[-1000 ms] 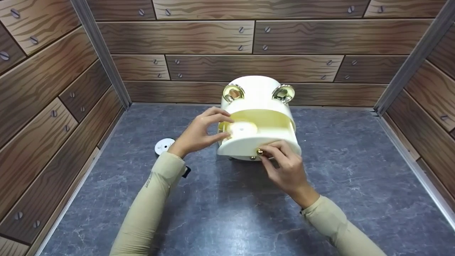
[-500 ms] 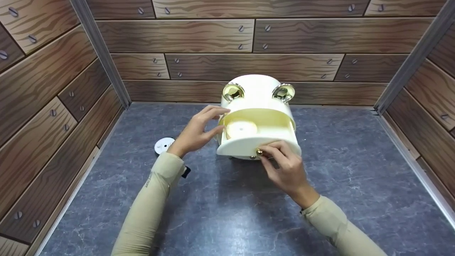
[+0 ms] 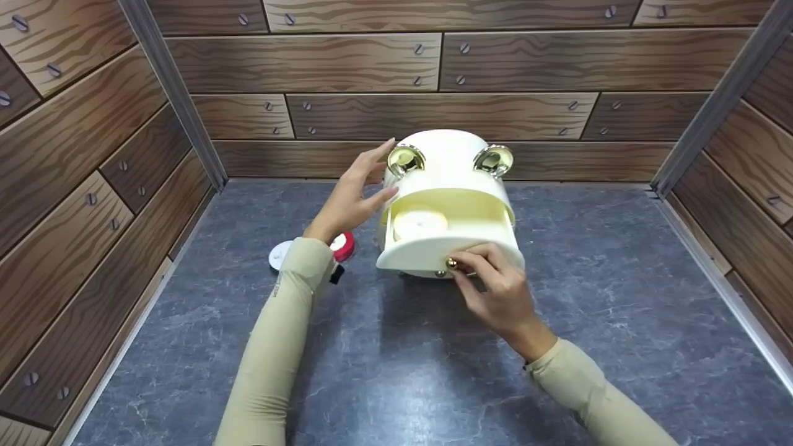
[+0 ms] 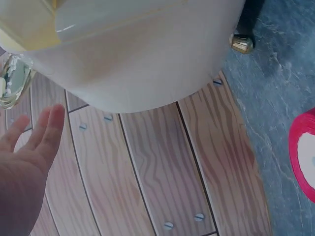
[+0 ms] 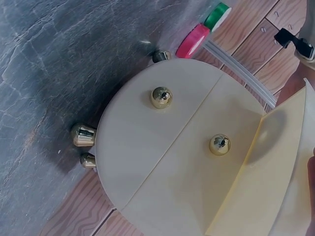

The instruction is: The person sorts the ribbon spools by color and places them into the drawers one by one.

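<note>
r hand (image 3: 500,291) pinches the gold knob (image 3: 451,263) on the top drawer (image 3: 415,254), which is pulled out toward the near side of the white cabinet (image 3: 449,170). l hand (image 3: 350,197) is relaxed, nothing in it, by the cabinet's left side nr the left gold ear (image 3: 406,161); can't tell if it touches the wall. pale disc (image 3: 420,223) lies in the drawer's left part, glare hides detail. red roll (image 3: 348,249) & green-rimmed roll (image 5: 217,17) sit on the table (image 3: 619,279) to the left, apart from the cabinet.

risks, my guess: w/ only the knob held, a hard tug could bring the drawer off its run & spill the disc. a push w/o a brace might slide the cabinet to the far side on its small gold feet (image 5: 83,135). l thumb's nr the drawer gap, so poss nip if the drawer goes in. l sleeve (image 3: 266,347) passes close to both rolls; a low sweep could knock them.
</note>
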A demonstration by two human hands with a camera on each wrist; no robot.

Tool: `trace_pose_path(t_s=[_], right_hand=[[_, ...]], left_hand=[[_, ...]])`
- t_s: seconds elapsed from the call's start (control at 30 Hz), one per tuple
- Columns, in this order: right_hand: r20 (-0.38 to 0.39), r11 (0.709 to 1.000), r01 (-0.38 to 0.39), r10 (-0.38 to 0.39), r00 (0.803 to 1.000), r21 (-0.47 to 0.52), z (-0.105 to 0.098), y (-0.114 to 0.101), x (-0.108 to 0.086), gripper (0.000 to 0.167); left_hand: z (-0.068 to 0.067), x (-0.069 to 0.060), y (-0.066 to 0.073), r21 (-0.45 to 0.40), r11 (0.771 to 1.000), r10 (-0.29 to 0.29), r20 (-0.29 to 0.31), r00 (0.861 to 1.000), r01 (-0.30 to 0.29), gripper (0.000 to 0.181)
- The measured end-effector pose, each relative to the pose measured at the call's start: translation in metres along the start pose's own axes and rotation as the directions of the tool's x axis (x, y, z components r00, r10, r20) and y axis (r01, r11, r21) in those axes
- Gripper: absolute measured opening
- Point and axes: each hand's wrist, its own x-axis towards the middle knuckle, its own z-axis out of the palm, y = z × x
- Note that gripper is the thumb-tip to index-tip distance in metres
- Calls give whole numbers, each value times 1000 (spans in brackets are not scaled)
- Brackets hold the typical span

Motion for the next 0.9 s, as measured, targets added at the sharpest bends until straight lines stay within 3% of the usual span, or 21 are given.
trace_pose_path(t_s=[0.1,0.2,0.33,0.57,0.9], right_hand=[[-2,1000,1,-1,1000,-1,1,1,0,29],[4,1000,0,0,1000,-6,2,2,1,29],[11,1000,-1,1,1000,-9,3,2,1,29],[20,1000,-5,6,1000,-15,3,2,1,31],[23,1000,-18,18,1000,-9,3,5,2,31]], left_hand=[[3,5,-1,-45,999,-9,21,1000,10,76],[6,8,-4,-74,997,12,0,1000,-12,74],[8,10,-6,-45,998,45,-36,998,-46,67],[13,8,-9,-29,999,29,-49,998,-31,63],[16,10,-10,-26,999,25,-30,999,-26,64]])
